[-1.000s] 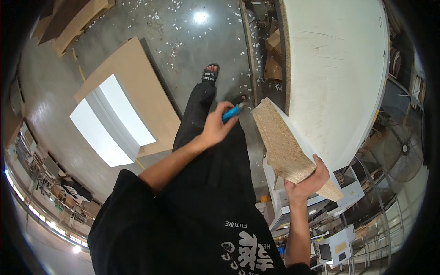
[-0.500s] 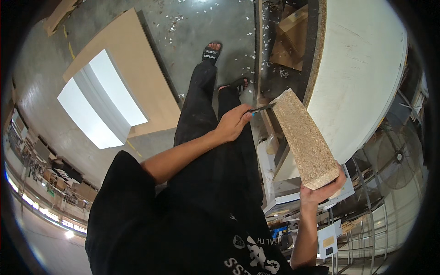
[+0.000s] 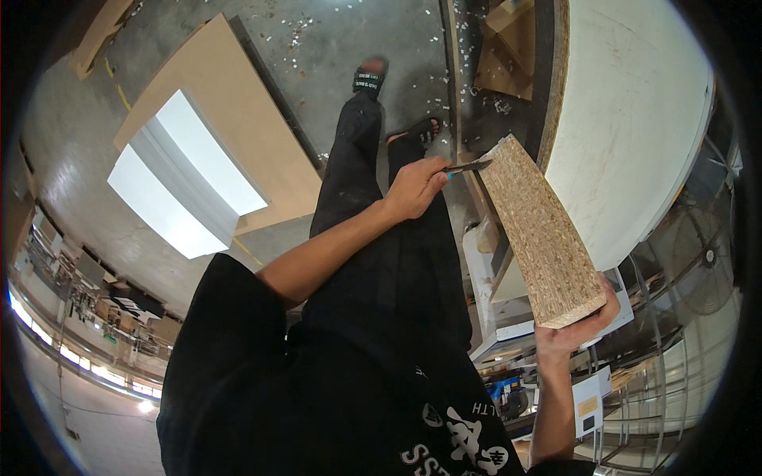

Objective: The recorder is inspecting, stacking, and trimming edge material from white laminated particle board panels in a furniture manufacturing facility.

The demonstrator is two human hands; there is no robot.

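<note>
My left hand (image 3: 418,188) is closed around a knife (image 3: 468,166) with a dark blade and a small blue detail by my fingers. The knife's handle is mostly hidden in my grip. Its blade lies against the far left edge of a long chipboard piece (image 3: 544,234), close to the far end, where the edge looks rough and pale. Gripping the near end of that chipboard is my right hand (image 3: 579,321), with the thumb along its right side and the fingers beneath. The chipboard is tilted, its speckled face turned up.
A large white-topped panel (image 3: 627,119) with a chipboard edge stands at the right. White machine parts (image 3: 508,325) lie below the chipboard. On the floor at left, white folded panels (image 3: 167,190) rest on a brown board (image 3: 230,95). White scraps dot the floor; a fan (image 3: 706,258) stands far right.
The view has shifted, so most things sit farther right. The blade now reaches a little over the chipboard's face. My right hand keeps its hold.
</note>
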